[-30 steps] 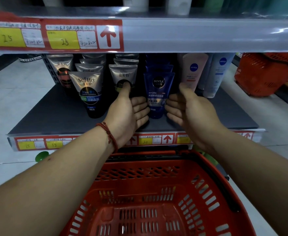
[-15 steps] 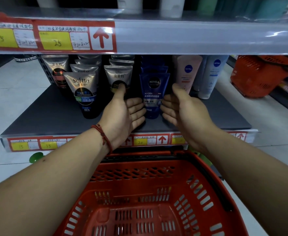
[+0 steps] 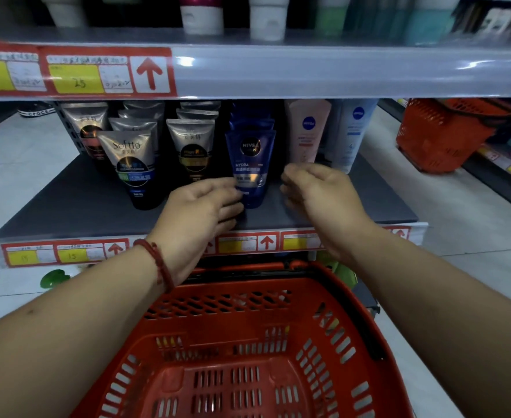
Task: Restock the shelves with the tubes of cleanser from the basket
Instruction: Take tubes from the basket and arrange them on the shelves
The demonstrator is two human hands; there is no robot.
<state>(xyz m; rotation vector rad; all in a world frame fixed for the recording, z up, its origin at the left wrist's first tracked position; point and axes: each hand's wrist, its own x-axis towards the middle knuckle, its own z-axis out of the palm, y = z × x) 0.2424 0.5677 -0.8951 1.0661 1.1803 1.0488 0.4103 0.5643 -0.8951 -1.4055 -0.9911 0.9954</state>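
Left hand relaxed, fingertips maybe touching the blue NIVEA "HYDRA" tube standing on the lower shelf; blurry. Right hand loosely curled, empty, just right. Softto tube further left. Price tag reads "25". Red basket near.

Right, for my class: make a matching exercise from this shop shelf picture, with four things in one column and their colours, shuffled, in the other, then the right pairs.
Things
1. Softto tube
2. Nivea Men tube
3. basket
4. tube right of the Nivea Men row

Colours
a. dark blue
b. red
c. silver above, black below
d. pale pink

Pairs: 1-c, 2-a, 3-b, 4-d
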